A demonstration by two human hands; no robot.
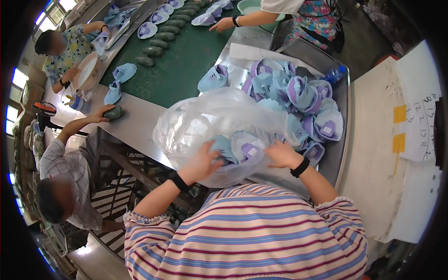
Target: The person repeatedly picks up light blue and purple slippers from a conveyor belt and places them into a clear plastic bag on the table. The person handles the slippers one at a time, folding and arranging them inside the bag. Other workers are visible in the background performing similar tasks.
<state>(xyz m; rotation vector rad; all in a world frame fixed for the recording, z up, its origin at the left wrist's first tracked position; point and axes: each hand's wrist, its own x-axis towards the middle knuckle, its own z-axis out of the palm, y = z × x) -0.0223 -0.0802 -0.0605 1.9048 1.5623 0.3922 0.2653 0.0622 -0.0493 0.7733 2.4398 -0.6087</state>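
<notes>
A clear plastic bag (186, 122) lies in front of me at the near end of the table. Inside its mouth are light blue and purple shoe uppers (243, 147). On the bag's left side, my left hand (201, 164) is slightly blurred, its fingers apart beside a blue upper. At the right side, my right hand (283, 155) grips the plastic edge, some of its fingertips hidden by the film. More uppers (303, 95) are heaped in a metal tray (344, 119) just beyond and to the right. A single upper (213, 78) stands left of this heap.
A green conveyor belt (186, 58) carries rows of dark green shoe lasts (158, 43) and uppers. A blue-capped bottle (334, 73) lies by the tray's far corner. Two people sit along the left; one hand holds a last (113, 112). Another person's hand (225, 24) reaches over the belt.
</notes>
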